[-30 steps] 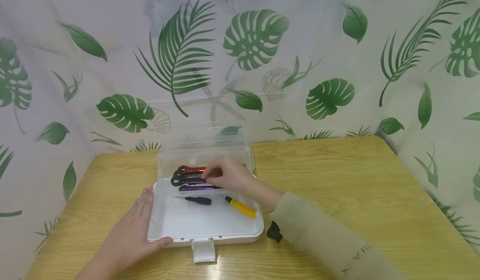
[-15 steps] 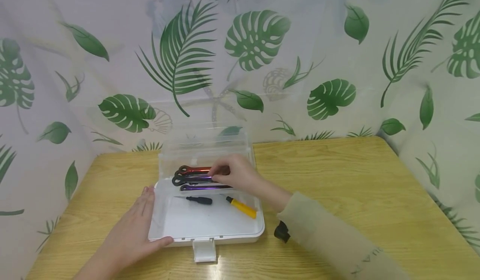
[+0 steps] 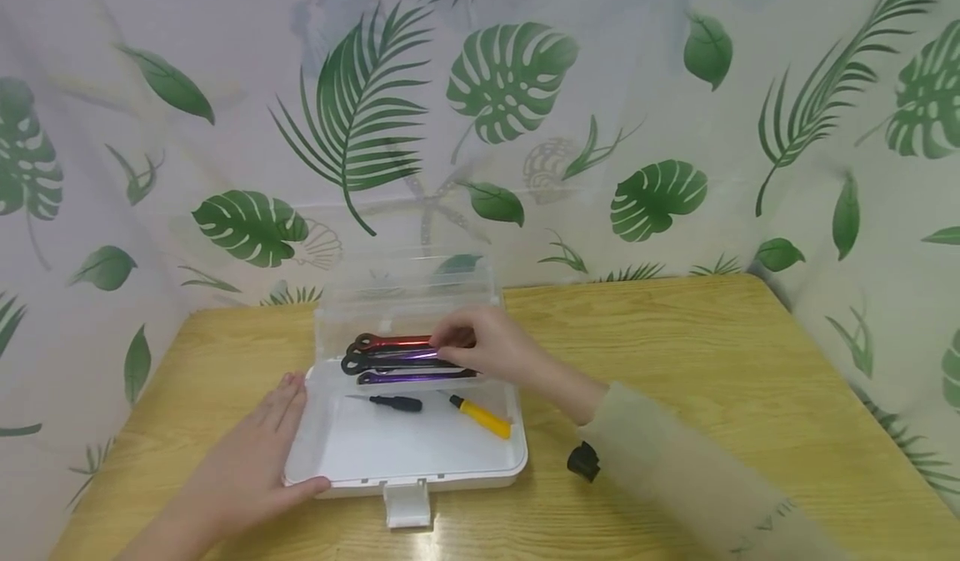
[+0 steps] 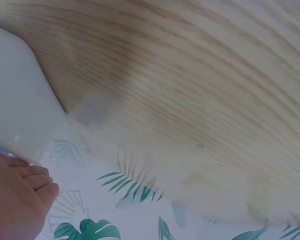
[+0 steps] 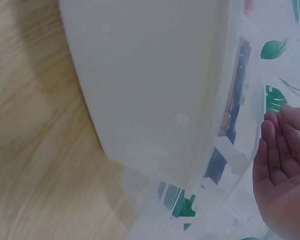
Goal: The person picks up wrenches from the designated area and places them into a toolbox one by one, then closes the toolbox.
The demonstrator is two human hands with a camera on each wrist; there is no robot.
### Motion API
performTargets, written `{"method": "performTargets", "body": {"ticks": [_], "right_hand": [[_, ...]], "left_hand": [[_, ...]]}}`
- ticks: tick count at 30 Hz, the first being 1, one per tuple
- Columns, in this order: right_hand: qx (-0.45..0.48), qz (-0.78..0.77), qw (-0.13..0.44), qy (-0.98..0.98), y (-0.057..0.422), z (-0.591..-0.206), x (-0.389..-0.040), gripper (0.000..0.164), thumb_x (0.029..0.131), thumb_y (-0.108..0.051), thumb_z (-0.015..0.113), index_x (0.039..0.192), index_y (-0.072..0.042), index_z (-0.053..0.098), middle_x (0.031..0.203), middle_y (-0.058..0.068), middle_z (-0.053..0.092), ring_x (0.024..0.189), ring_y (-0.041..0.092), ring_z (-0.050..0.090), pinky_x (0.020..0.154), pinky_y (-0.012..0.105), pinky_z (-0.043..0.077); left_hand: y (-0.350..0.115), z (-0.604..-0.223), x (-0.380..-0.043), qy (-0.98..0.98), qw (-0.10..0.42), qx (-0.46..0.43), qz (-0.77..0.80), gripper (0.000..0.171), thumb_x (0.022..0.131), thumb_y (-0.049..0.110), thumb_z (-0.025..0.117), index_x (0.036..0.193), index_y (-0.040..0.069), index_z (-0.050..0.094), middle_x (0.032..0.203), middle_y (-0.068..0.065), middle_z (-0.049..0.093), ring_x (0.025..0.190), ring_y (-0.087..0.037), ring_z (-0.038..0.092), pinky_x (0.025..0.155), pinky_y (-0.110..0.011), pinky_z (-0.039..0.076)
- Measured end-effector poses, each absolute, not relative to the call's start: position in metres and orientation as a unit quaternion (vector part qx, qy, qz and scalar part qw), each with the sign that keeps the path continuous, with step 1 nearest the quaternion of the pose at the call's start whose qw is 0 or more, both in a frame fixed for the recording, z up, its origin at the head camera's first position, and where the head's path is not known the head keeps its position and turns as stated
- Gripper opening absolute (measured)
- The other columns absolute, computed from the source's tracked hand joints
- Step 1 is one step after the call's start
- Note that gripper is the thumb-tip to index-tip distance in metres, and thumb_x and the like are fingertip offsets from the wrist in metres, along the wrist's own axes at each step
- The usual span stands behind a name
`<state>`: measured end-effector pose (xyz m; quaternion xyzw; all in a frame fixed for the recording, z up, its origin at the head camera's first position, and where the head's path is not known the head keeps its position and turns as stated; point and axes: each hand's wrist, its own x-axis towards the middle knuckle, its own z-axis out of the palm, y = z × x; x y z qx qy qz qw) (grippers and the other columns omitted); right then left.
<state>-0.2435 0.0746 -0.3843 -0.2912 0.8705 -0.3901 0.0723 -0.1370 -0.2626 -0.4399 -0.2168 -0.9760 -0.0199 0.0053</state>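
A white toolbox stands on the table with its clear lid raised at the back. Several wrenches, red, black and purple, lie side by side in a translucent rear section. My right hand hovers over their right ends, fingers loosely curled and thumb near the fingertips; the right wrist view shows nothing between them. My left hand rests along the box's left side with straight fingers, thumb at the front corner. On the white floor of the box lie a black-handled screwdriver and a yellow-handled tool, its tip unclear.
A white latch hangs down at the box's front. The wooden table extends to both sides. A leaf-printed cloth hangs behind. A small black object shows by the right sleeve.
My right hand has moved to the right along the wrenches, uncovering more of them, while they stay in place. My left thumb has shifted slightly left at the front corner.
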Motion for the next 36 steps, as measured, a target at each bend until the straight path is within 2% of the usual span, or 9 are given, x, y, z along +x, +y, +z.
{"method": "performTargets", "body": {"ticks": [5,9,18,25,30,33,36], "right_hand": [[-0.283,-0.403,0.065,0.868,0.082,-0.380,-0.242,0.018,0.099,-0.006,0.074,0.116,-0.002,0.077,0.113,0.011,0.079,0.095,0.017,0.072,0.088,0.025,0.063],[-0.267,-0.409,0.040,0.872,0.090,-0.378,-0.244,0.021,0.100,-0.008,0.073,0.119,0.000,0.075,0.117,0.013,0.078,0.103,0.024,0.073,0.095,0.034,0.064],[-0.216,-0.431,-0.016,0.876,0.102,-0.376,-0.257,0.028,0.099,-0.013,0.075,0.125,-0.002,0.073,0.123,0.015,0.077,0.112,0.031,0.073,0.100,0.044,0.063],[-0.188,-0.472,-0.056,0.860,0.113,-0.385,-0.272,0.031,0.099,-0.010,0.075,0.126,0.004,0.071,0.123,0.021,0.075,0.111,0.036,0.073,0.103,0.050,0.061],[-0.146,-0.523,-0.040,0.839,0.121,-0.396,-0.285,0.037,0.100,-0.010,0.073,0.133,0.006,0.067,0.128,0.027,0.072,0.114,0.038,0.072,0.104,0.044,0.061],[-0.128,-0.544,-0.030,0.829,0.125,-0.401,-0.290,0.040,0.101,-0.010,0.072,0.136,0.007,0.065,0.132,0.028,0.071,0.118,0.039,0.071,0.105,0.042,0.061],[-0.116,-0.546,-0.025,0.829,0.130,-0.406,-0.294,0.042,0.102,-0.013,0.071,0.138,0.008,0.063,0.134,0.028,0.069,0.122,0.040,0.070,0.108,0.044,0.059]], "left_hand": [[-0.269,-0.434,-0.141,-0.971,0.042,-0.235,-0.008,0.103,0.094,0.069,0.065,0.156,-0.010,0.042,0.167,-0.031,0.037,0.154,-0.048,0.040,0.123,-0.060,0.042],[-0.271,-0.425,-0.156,-0.968,0.085,-0.234,-0.040,0.092,0.095,0.054,0.071,0.156,-0.008,0.042,0.165,-0.032,0.040,0.150,-0.050,0.043,0.120,-0.064,0.043],[-0.270,-0.401,-0.191,-0.959,0.148,-0.190,-0.147,0.074,0.101,0.036,0.065,0.158,-0.005,0.041,0.162,-0.029,0.045,0.145,-0.052,0.048,0.118,-0.067,0.043],[-0.270,-0.402,-0.214,-0.955,0.126,-0.149,-0.224,0.065,0.110,0.035,0.054,0.161,-0.002,0.038,0.164,-0.030,0.043,0.149,-0.053,0.042,0.122,-0.068,0.036],[-0.271,-0.412,-0.228,-0.942,0.110,-0.119,-0.294,0.059,0.114,0.032,0.044,0.159,-0.007,0.039,0.163,-0.033,0.041,0.152,-0.054,0.037,0.126,-0.069,0.030],[-0.275,-0.419,-0.235,-0.930,0.110,-0.104,-0.336,0.057,0.116,0.032,0.040,0.157,-0.008,0.041,0.161,-0.034,0.043,0.149,-0.054,0.040,0.126,-0.068,0.030],[-0.276,-0.426,-0.241,-0.913,0.106,-0.086,-0.384,0.056,0.116,0.031,0.036,0.154,-0.010,0.043,0.159,-0.035,0.045,0.147,-0.055,0.043,0.125,-0.068,0.032]]}}
